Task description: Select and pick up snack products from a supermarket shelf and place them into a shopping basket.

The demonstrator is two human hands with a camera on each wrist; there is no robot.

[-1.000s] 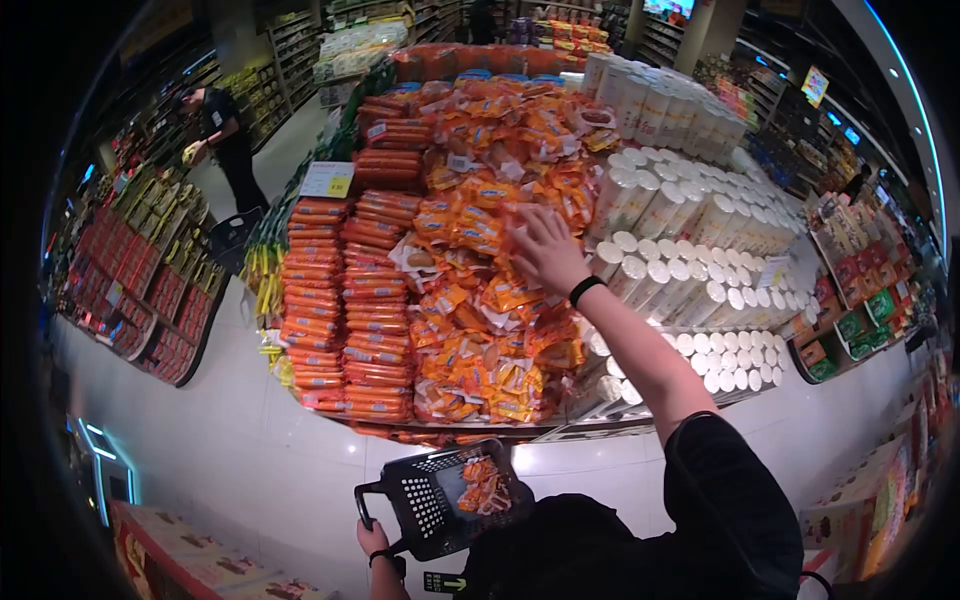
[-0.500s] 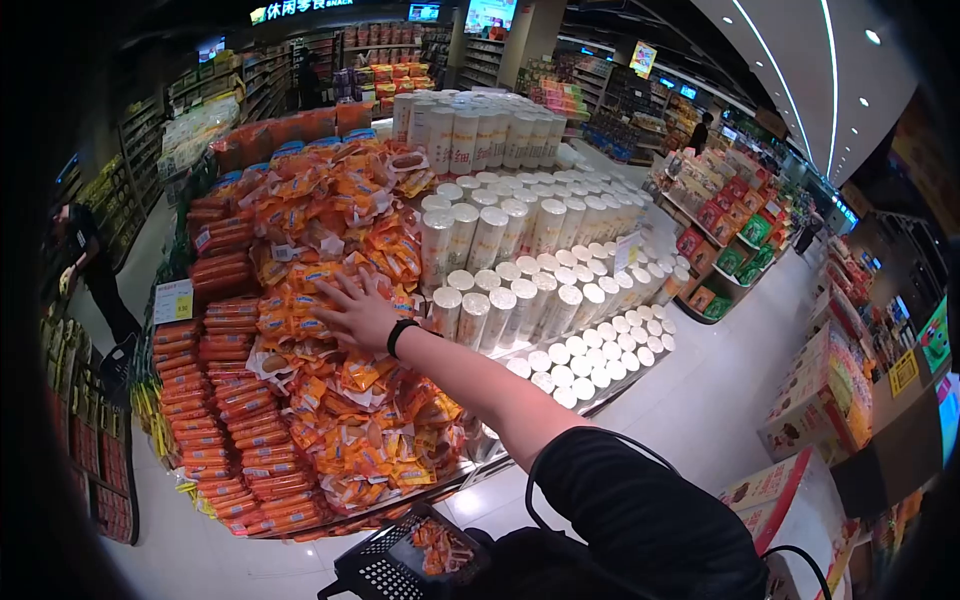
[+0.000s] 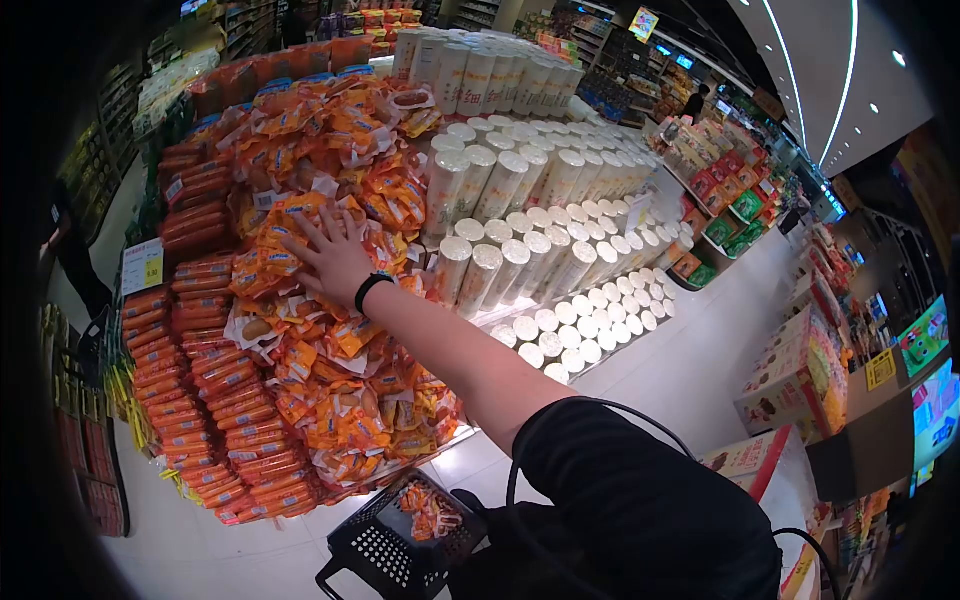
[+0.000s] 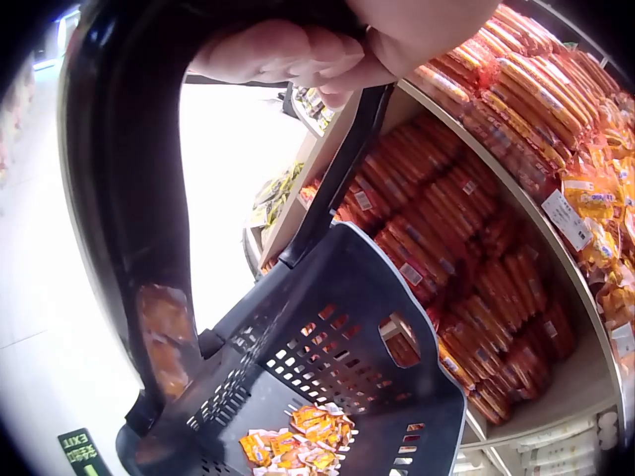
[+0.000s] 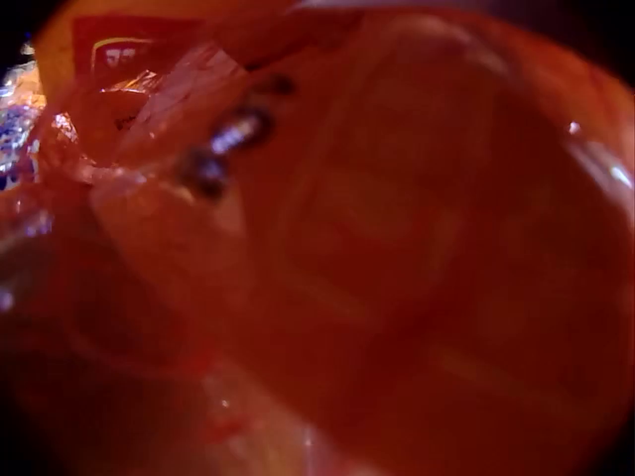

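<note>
In the head view, my right hand (image 3: 335, 262) lies palm down with fingers spread on a heap of orange-wrapped snack packets (image 3: 350, 335). An orange wrapper (image 5: 397, 248) fills the right wrist view close up, and the hand itself does not show there. My left hand (image 4: 317, 50) is curled round the handle of a black shopping basket (image 4: 367, 297) in the left wrist view. Several orange packets (image 4: 303, 436) lie on the basket's bottom. From the head view the left hand is out of sight, while the basket (image 3: 375, 540) hangs below the display's front edge.
Stacked red-orange sausage packs (image 3: 240, 400) stand left of the heap, with a price sign (image 3: 143, 265) beside them. White cylindrical packs (image 3: 500, 180) fill the right side. Beyond the aisle are snack shelves (image 3: 725, 200). A partly visible person (image 3: 75, 250) stands at the far left.
The head view has turned right, so the display sits further left. The right hand stays on the heap, fingers spread. The left hand, visible on the basket handle earlier, has left the head view.
</note>
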